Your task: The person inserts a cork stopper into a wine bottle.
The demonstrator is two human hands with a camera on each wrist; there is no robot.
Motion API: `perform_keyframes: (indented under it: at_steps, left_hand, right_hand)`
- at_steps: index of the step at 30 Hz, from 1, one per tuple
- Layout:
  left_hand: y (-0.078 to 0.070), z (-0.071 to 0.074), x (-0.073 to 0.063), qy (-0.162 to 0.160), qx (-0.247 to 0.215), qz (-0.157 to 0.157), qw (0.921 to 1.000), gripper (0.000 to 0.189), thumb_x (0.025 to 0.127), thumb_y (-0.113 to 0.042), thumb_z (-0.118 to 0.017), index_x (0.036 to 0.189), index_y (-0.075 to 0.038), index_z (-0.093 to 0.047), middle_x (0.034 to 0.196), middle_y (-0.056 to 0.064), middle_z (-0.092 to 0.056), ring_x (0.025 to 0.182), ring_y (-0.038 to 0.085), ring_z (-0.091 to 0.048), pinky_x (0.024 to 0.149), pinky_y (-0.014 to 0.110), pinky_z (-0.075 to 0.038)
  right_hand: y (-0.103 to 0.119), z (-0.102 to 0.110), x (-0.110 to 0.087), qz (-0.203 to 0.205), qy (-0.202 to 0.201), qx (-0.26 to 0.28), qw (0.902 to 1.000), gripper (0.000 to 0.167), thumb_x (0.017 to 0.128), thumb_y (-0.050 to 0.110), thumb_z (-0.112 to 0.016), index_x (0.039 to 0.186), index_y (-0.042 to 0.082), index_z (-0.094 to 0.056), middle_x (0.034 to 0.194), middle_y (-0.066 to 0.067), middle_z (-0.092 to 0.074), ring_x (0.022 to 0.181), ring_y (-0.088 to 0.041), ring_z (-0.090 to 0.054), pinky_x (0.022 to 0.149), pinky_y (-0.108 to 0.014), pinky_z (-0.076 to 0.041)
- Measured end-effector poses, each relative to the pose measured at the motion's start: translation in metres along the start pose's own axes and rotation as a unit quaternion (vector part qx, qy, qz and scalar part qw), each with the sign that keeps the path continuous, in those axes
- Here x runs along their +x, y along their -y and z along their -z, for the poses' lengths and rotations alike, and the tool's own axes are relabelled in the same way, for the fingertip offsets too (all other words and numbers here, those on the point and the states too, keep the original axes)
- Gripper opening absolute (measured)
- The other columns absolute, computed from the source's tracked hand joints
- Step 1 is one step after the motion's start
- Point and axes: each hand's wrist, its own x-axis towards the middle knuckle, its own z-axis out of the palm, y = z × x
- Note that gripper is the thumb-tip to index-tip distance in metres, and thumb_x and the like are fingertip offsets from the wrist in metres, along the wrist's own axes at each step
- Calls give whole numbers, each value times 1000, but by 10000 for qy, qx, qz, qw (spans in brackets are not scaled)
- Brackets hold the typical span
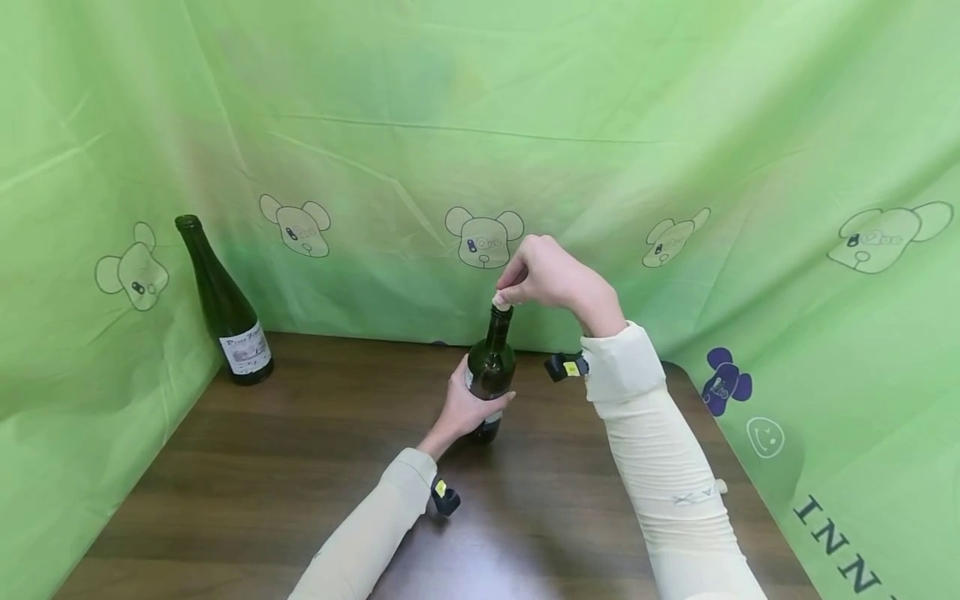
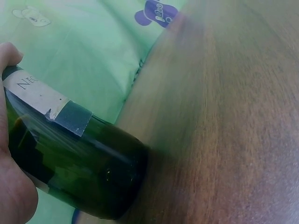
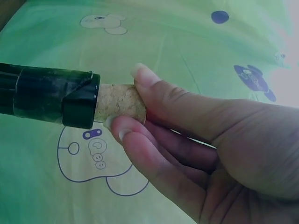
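Observation:
My left hand (image 1: 467,403) grips the body of a dark green wine bottle (image 1: 491,367), which stands upright on the wooden table. In the left wrist view the bottle's base (image 2: 117,172) meets the tabletop, and a torn pale label (image 2: 42,95) shows on its side. Above the mouth, my right hand (image 1: 551,279) pinches a cork (image 3: 119,102) between thumb and fingertips. The right wrist view shows the cork lined up with the bottle's mouth (image 3: 88,100), its lower end at the rim and much of its length outside.
A second green wine bottle (image 1: 225,308) with a white label stands at the table's back left corner. Green cloth (image 1: 390,133) printed with bear faces hangs behind and at both sides of the brown wooden table (image 1: 285,467).

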Motion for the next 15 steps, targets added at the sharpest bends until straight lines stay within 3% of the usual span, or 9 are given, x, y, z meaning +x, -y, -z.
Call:
perform_keyframes:
  at_steps: [6,15]
  left_hand:
    - [-6,3,1,30,86,-74,9999,67,74,-7,-89,132,-12,-56,117,7,-67,106,13,-63,96,44,-49]
    - [-7,2,0,83,114,-129,9998,67,74,-6,-89,132,-10,-55,116,8,-68,106,15,-63,97,44,-49]
  right_hand:
    - [-1,3,3,99,113,-21,9999,14,84,15,-84,97,9,-82,93,-5,-77,85,-17,-71,81,-35,-57]
    - [-8,3,3,153,225,142,9995,16,87,14,-82,101,8,-81,92,-5,-78,83,-17,-72,81,-35,-57]
